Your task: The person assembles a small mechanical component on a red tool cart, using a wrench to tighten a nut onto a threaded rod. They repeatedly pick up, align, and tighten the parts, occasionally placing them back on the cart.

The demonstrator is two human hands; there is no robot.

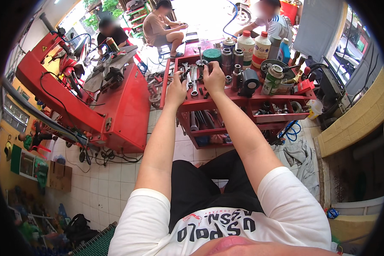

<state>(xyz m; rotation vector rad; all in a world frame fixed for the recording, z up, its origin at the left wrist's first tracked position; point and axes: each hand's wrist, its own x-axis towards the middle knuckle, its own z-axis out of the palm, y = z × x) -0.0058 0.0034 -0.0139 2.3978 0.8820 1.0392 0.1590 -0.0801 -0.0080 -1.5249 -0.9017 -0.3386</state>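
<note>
Both my arms reach over the top tray of a red tool cart. At the tray's left side my left hand is closed, its fingers curled around something small and dark that I cannot make out. My right hand is closed too, with a small toothed metal piece at its fingertips. Between the hands, several wrenches lie lengthwise in the tray. Just beyond the right hand sits a round green-lidded tin. Dark metal cylinders stand to its right.
Two red-capped bottles, a green-and-white can and a black cylinder crowd the cart's right half. At left stands a large red machine. Cables trail over the tiles. A grey cloth lies at right. Three people sit or crouch beyond.
</note>
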